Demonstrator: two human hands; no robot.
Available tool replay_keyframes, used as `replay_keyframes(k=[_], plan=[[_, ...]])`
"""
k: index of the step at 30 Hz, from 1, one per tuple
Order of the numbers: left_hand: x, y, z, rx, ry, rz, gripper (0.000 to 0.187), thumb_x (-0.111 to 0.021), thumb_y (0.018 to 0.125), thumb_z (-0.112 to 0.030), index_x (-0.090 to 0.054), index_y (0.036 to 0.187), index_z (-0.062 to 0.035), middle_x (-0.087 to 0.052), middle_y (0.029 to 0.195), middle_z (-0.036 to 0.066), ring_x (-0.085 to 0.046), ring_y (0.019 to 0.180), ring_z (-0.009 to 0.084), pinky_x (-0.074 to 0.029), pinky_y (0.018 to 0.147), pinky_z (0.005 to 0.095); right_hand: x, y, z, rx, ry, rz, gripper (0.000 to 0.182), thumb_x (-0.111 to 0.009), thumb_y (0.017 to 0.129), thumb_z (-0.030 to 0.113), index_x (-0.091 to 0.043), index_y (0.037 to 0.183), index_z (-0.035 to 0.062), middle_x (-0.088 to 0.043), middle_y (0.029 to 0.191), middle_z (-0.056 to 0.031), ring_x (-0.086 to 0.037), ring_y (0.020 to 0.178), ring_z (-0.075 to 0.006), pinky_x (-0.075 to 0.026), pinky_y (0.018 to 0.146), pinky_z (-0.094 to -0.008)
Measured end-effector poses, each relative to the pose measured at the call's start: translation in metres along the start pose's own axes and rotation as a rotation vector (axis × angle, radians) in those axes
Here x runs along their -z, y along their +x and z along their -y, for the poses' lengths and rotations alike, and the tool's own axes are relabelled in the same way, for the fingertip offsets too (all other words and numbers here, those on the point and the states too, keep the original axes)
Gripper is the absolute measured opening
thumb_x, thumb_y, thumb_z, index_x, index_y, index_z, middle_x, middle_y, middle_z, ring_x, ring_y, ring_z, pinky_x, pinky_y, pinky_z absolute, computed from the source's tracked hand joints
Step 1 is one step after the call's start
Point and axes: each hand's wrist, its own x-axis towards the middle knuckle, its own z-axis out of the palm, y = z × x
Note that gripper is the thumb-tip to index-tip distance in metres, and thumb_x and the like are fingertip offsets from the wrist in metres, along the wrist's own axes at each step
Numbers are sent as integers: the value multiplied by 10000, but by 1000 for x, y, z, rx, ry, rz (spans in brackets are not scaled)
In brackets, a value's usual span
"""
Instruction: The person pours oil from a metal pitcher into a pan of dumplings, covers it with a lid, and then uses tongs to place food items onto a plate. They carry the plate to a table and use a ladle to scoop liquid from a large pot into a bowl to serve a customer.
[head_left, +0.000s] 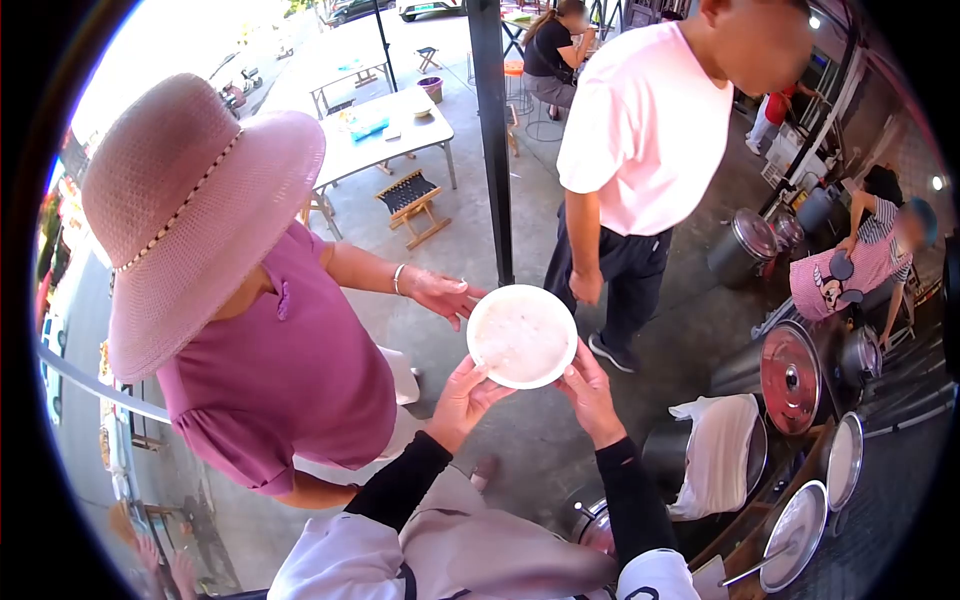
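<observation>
A round white bowl filled with a pale, milky food or liquid is held up level in front of me. My left hand grips its lower left edge, the thumb near the rim. On the lower right edge my right hand holds the bowl in the same way. Another person's hand, with a bracelet at the wrist, reaches close to the bowl's left side; whether it touches the rim I cannot tell.
A person in a wide pink hat stands at the left, another in a pale pink shirt beyond a black post. Large pots, one with a red-toned lid, and a cloth-covered container are at the right. A white table stands behind.
</observation>
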Motion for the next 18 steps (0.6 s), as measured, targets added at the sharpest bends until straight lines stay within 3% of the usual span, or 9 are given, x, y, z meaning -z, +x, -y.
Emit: replay_keyframes(k=[1, 3, 4, 8, 9, 10, 13, 15, 18], plan=[[1, -3, -4, 4, 1, 7, 516, -542, 920, -137, -317, 1369, -18, -436, 1351, 145, -489, 1216, 276, -471, 970, 413, -3, 5, -1, 4, 31, 18, 604, -581, 925, 233, -303, 1442, 90, -502, 1312, -30, -515, 1081, -104, -449, 887, -275], [2, -6, -13, -238, 583, 94, 429, -489, 942, -116, -359, 1337, -14, -468, 1319, 129, -502, 1195, 271, -459, 975, 436, -9, 13, -4, -8, -72, 17, 560, -552, 936, 202, -322, 1432, 85, -492, 1312, -14, -509, 1084, -94, -454, 878, -266], [9, 0, -12, -31, 79, -77, 420, -487, 931, -103, -374, 1324, -5, -469, 1314, 138, -507, 1183, 278, -449, 978, 432, -15, 16, -7, 14, -18, 15, 547, -538, 939, 184, -324, 1433, 86, -489, 1305, 0, -507, 1056, -75, -452, 855, -246], [41, 6, -17, -183, 346, -3, 455, -511, 914, -113, -364, 1330, -1, -460, 1318, 148, -493, 1195, 276, -460, 962, 418, -17, 33, -32, -34, 34, 42, 589, -556, 935, 235, -296, 1455, 142, -474, 1308, 51, -477, 1051, -51, -431, 820, -215], [36, 8, -22, -95, 85, -63, 441, -482, 936, -119, -354, 1341, 1, -454, 1319, 139, -484, 1203, 263, -463, 960, 399, -18, 37, -36, -46, 19, 46, 597, -556, 935, 252, -286, 1460, 161, -475, 1304, 62, -473, 1062, -52, -433, 826, -230], [36, 4, -27, -245, 592, 80, 435, -448, 958, -122, -335, 1361, -4, -448, 1321, 137, -474, 1209, 253, -452, 978, 388, -22, 39, -32, -53, 3, 60, 607, -557, 933, 265, -279, 1462, 159, -476, 1306, 61, -476, 1067, -56, -434, 831, -240], [34, 5, -32, -381, 899, 206, 428, -416, 978, -136, -321, 1370, 5, -441, 1328, 129, -461, 1216, 237, -428, 1009, 380, -29, 48, -32, -14, -25, 23, 616, -552, 933, 274, -266, 1467, 161, -485, 1303, 50, -476, 1064, -55, -432, 832, -246], [44, 14, -37, -167, 136, -26, 429, -450, 976, -154, -342, 1357, 12, -443, 1340, 127, -454, 1223, 237, -409, 1032, 378, -39, 54, -22, -33, -4, 67, 612, -549, 932, 279, -271, 1463, 151, -500, 1295, 27, -485, 1054, -63, -431, 827, -244], [57, 30, -53, -169, 9, -150, 441, -492, 966, -179, -365, 1342, 12, -446, 1351, 127, -450, 1229, 240, -409, 1037, 384, -48, 69, -25, 23, -2, 109, 599, -535, 941, 290, -272, 1456, 134, -476, 1334, -16, -472, 1144, -105, -424, 894, -263]])
